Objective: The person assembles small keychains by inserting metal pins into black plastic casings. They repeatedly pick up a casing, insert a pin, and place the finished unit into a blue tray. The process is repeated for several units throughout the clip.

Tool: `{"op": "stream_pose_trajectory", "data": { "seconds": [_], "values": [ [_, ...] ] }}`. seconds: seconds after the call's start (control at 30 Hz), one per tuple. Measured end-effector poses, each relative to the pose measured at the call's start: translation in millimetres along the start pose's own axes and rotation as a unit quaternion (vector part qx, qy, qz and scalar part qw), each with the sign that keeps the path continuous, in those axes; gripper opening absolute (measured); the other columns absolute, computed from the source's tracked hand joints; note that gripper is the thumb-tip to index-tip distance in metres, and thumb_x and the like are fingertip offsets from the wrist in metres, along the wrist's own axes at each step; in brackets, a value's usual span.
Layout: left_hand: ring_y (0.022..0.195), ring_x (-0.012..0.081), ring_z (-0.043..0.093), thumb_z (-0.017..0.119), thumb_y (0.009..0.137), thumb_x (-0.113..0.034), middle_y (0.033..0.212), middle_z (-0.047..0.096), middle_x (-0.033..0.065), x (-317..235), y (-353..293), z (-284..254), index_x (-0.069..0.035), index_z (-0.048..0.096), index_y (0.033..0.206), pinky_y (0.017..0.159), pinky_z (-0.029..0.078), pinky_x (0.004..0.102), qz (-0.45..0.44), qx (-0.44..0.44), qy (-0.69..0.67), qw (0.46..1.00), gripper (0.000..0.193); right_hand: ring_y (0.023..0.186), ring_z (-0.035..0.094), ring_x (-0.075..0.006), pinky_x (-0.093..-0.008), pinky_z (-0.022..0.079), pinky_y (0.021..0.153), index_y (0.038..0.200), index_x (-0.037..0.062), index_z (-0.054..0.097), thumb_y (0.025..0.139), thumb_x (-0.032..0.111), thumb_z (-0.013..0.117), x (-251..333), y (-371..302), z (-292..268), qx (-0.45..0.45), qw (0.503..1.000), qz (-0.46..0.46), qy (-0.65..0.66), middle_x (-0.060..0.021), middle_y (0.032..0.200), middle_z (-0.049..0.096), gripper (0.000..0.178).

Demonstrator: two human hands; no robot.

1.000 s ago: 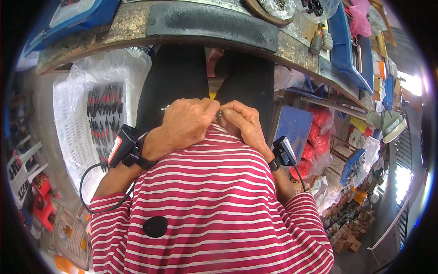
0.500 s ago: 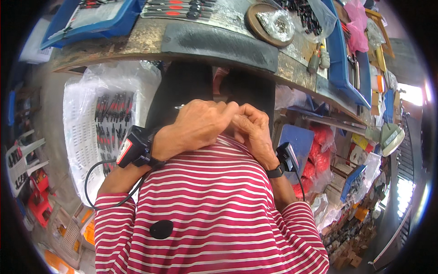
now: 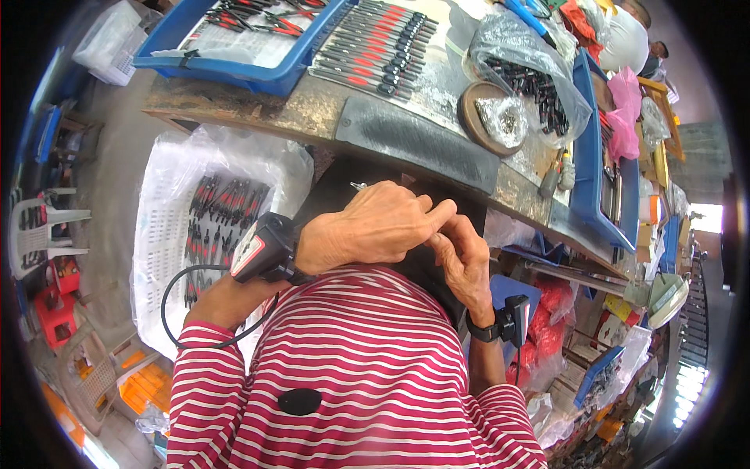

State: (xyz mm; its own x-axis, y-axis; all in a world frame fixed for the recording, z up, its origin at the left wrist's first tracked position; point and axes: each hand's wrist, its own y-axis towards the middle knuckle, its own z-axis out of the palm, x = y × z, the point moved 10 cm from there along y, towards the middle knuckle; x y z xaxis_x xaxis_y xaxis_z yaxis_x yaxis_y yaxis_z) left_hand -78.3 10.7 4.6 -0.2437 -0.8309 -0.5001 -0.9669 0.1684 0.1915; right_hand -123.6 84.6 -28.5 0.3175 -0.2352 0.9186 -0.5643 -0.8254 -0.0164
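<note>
My left hand (image 3: 383,224) is closed in front of my belly, its fingers curled and its back toward me. A small shiny metal tip (image 3: 358,186) pokes out past its knuckles; the rest of that thing is hidden. My right hand (image 3: 466,256) meets it at the fingertips, with thumb and forefinger pinched together. Whatever lies between the two hands is too small or covered to make out. Both hands are over my dark-clad lap, just short of the bench edge with its black pad (image 3: 418,143).
Slim black-and-red tools (image 3: 379,43) lie in a row on the bench. A blue tray (image 3: 258,74), a round brown dish (image 3: 471,117) with a plastic bag and another blue tray (image 3: 582,180) stand around them. Below left is a white basket (image 3: 160,234) holding similar tools.
The view has shifted, so more of the bench top shows. My hands remain together at the fingertips and appear slightly lower and farther right in the picture.
</note>
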Motion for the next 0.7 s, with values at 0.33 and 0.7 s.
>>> {"op": "stream_pose_trajectory", "data": {
  "seconds": [0.33, 0.7],
  "values": [
    [0.072, 0.0358, 0.063, 0.064, 0.073, -0.006, 0.080, 0.062, 0.0164, 23.1, 5.8, -45.6, -0.003, 0.042, 0.113, 0.057, 0.048, 0.0433, -0.009, -0.092, -0.028, 0.995, 0.045, 0.075, 0.060, -0.0294, -0.0349, 0.047, 0.063, 0.102, 0.0052, 0.060, 0.076, 0.002, 0.066, 76.7, 37.5, -2.2, -0.043, 0.936, -0.223, -0.270, -0.0114, 0.092, 0.058, 0.027],
    [0.076, 0.0364, 0.062, 0.062, 0.076, -0.006, 0.081, 0.063, 0.0185, 55.1, 9.8, -78.4, -0.004, 0.044, 0.124, 0.061, 0.047, 0.0434, -0.063, -0.108, -0.009, 0.992, 0.050, 0.082, 0.054, -0.0319, -0.0385, 0.046, 0.068, 0.092, 0.0022, 0.054, 0.068, 0.003, 0.065, 112.4, 77.5, 15.3, -0.039, 0.867, -0.329, -0.372, -0.0133, 0.090, 0.053, 0.027]
  ]
}}
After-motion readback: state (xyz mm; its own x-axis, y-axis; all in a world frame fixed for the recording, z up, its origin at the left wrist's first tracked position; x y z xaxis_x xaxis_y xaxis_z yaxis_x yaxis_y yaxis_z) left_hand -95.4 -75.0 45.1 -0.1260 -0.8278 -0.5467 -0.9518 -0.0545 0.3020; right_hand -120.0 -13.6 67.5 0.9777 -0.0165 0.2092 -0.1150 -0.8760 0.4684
